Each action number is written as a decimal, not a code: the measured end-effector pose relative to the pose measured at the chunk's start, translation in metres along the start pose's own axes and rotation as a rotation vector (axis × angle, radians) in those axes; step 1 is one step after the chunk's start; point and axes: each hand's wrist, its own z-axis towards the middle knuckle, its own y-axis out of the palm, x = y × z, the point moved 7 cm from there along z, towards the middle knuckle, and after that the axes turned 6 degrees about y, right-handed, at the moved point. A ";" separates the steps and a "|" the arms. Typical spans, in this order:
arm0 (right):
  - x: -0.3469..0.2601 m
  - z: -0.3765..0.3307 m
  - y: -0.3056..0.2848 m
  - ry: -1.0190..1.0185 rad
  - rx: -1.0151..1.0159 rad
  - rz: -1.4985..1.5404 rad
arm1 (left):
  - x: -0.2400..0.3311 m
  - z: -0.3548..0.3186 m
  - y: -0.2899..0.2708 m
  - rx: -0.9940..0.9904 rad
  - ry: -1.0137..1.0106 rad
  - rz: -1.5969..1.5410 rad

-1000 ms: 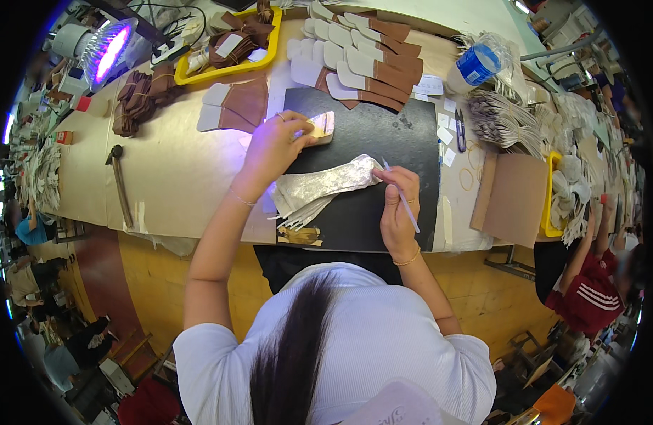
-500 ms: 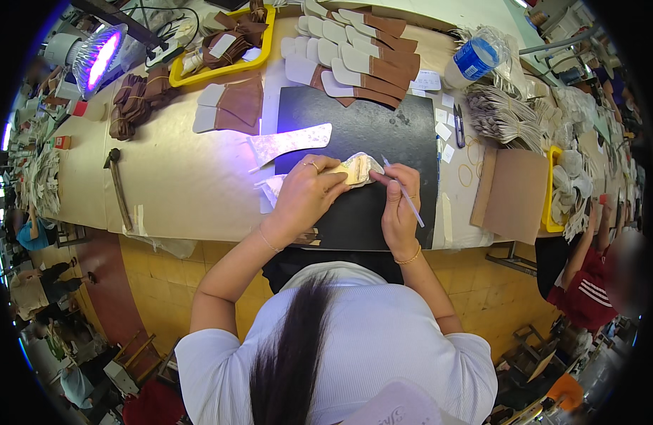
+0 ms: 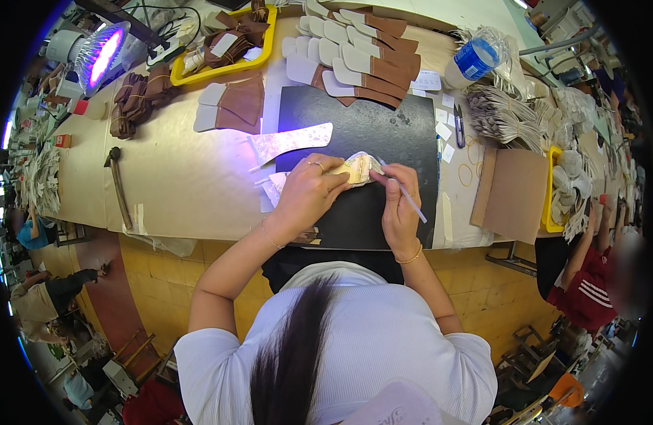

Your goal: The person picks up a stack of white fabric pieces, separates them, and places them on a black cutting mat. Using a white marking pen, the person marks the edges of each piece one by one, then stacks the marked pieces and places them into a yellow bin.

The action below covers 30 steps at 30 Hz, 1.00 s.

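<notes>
My left hand (image 3: 311, 193) presses a pale, shiny cut piece (image 3: 359, 168) down on the black mat (image 3: 362, 127). My right hand (image 3: 396, 205) grips a thin white pen-like tool (image 3: 404, 193), its tip touching the right end of that piece. Under my left hand lies a small stack of similar pale pieces (image 3: 273, 190). One long silvery piece (image 3: 291, 142) lies apart at the mat's left edge.
Brown-and-white cut pieces (image 3: 355, 42) are fanned out behind the mat. A yellow tray (image 3: 223, 64), a purple lamp (image 3: 99, 53), a hammer (image 3: 117, 184), a water bottle (image 3: 475, 60), scissors (image 3: 459, 134), a cardboard sheet (image 3: 514, 195). A person in red (image 3: 588, 283) at right.
My left hand left the long silvery piece at the mat's far left and came back to the stack. It now holds a pale piece down while the pen meets it.
</notes>
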 end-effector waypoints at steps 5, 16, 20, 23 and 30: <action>-0.021 0.008 0.004 -0.069 0.003 -0.295 | 0.006 0.002 -0.001 -0.008 0.033 0.049; -0.042 0.011 0.018 -0.218 -0.072 -0.564 | 0.008 0.000 0.003 -0.008 0.083 0.089; -0.040 0.002 0.015 -0.190 -0.085 -0.527 | 0.008 0.000 0.003 -0.001 0.096 0.101; -0.043 0.000 0.010 -0.167 -0.069 -0.437 | 0.000 0.001 0.002 -0.015 0.026 0.003; -0.044 0.004 -0.005 -0.142 0.011 -0.332 | -0.038 0.010 -0.015 -0.042 -0.268 -0.285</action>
